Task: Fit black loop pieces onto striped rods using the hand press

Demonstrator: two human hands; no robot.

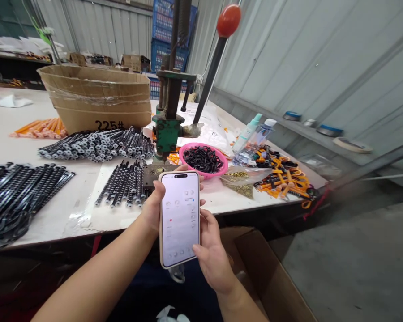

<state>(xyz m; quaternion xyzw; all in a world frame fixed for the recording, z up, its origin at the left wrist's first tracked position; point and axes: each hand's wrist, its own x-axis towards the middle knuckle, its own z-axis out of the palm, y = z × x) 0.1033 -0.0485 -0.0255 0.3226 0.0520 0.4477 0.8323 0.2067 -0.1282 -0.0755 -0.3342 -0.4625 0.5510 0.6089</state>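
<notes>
A smartphone [180,223] in a pale case is held upright before me, its lit screen showing faint icons. My left hand [153,205] grips its upper left side, thumb on the edge and fingers behind it. From the lower right, my right hand [212,250] holds the other side, with its thumb at the screen's edge. Just beyond the phone stands a green hand press [167,134], whose lever ends in a red knob [229,20]. A pink basket [225,166] of black loops sits right of the press.
Bundles of black-and-white striped rods [87,145] lie left of the press, before a cardboard box [97,96]. To the right are a bag of small brass pieces [238,185], orange-and-black straps [285,176] and bottles [246,134]. Below the table edge stands an open carton [272,273].
</notes>
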